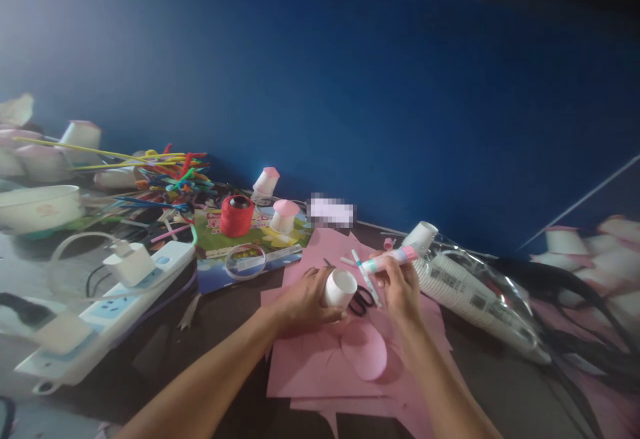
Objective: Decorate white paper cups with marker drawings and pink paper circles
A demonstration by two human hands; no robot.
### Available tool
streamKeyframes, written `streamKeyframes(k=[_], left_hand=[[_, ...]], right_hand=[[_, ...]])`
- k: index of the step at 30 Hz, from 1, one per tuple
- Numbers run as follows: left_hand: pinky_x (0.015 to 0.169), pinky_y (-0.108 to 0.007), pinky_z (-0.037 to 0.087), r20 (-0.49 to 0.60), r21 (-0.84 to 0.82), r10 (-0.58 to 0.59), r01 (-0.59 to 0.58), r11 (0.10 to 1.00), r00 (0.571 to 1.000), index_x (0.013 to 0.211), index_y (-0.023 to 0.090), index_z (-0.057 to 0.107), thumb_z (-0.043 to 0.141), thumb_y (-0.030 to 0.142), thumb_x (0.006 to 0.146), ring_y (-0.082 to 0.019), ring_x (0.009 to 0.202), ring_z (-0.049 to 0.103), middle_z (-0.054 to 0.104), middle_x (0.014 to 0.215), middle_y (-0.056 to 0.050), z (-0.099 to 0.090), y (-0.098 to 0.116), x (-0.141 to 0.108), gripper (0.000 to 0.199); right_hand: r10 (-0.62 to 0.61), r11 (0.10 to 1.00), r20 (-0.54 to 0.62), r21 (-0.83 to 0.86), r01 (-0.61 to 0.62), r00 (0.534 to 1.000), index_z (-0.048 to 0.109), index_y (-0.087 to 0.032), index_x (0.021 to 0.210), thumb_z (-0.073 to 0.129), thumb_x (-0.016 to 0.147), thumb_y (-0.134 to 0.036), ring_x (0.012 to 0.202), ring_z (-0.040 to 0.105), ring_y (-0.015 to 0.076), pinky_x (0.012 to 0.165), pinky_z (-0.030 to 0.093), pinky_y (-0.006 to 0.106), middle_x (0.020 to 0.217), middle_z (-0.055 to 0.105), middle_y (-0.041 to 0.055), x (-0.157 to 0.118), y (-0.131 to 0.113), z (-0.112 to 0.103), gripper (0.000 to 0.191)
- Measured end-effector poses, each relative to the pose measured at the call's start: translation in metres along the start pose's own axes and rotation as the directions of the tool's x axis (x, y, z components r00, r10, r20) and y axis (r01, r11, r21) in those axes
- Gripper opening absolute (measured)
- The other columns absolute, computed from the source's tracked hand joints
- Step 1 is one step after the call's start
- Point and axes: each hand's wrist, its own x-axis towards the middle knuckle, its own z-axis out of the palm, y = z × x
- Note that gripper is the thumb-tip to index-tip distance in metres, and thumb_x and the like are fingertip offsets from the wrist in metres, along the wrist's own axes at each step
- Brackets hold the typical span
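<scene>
In the head view, the left hand (307, 299) holds a white paper cup (342, 290), with the fingers around its side; the cup is tilted. The right hand (401, 289) grips a white and pink tube (379, 263), to the right of the cup and apart from it. Below both hands, pink paper (299, 374) lies on the bench (220, 359). On this paper, a pink circle (365, 354) lies at the near side of the cup, and scissors (365, 301) lie between the hands. To the far left stands a red thread spool (236, 218); to the right lies a pack of cups (467, 296).
</scene>
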Motion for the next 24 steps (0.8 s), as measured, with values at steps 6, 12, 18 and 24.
streamKeyframes(k=[6,12,18,24], left_hand=[[0.086,-0.038,0.041,0.077,-0.015,0.098,-0.097,0.995,0.992,0.11,0.021,0.047,0.061,0.036,0.07,-0.025,0.095,0.051,0.057,0.1,-0.007,-0.005,0.003,0.002,0.045],[0.089,-0.04,0.04,0.095,-0.015,0.088,-0.087,0.996,0.992,0.127,0.02,0.033,0.062,0.036,0.068,-0.027,0.106,0.046,0.051,0.115,-0.009,-0.002,-0.003,0.002,0.068],[0.09,-0.039,0.04,0.11,-0.062,0.083,-0.076,0.995,0.99,0.121,0.022,0.041,0.06,0.029,0.068,-0.025,0.103,0.048,0.053,0.109,-0.007,-0.006,0.002,0.004,0.057],[0.08,-0.036,0.044,0.039,-0.062,0.033,-0.03,0.998,0.999,0.112,0.02,0.05,0.065,0.033,0.066,-0.024,0.094,0.051,0.055,0.096,-0.006,-0.003,0.007,0.002,0.049]], right_hand=[[0.007,0.998,0.102,0.066,-0.014,0.995,0.055,-0.018,0.086,0.057,0.083,-0.034,0.04,0.034,0.0052,0.039,0.025,0.02,0.06,0.055,-0.004,-0.008,-0.003,0.007,0.016],[0.059,0.986,0.106,0.149,-0.075,0.993,0.056,-0.02,0.087,0.061,0.082,-0.032,0.048,0.04,0.0058,0.045,0.032,0.02,0.069,0.055,-0.0033,-0.011,-0.002,0.009,0.014],[0.097,0.987,0.148,0.113,-0.114,0.984,0.056,-0.019,0.084,0.063,0.079,-0.034,0.058,0.048,0.0099,0.053,0.039,0.023,0.069,0.053,-0.0022,-0.015,0.0,0.011,0.017],[-0.013,0.99,0.206,-0.137,0.042,0.978,0.054,-0.018,0.073,0.056,0.083,-0.033,0.053,0.043,0.0097,0.05,0.036,0.023,0.06,0.048,-0.0034,-0.012,-0.011,0.01,0.019]])
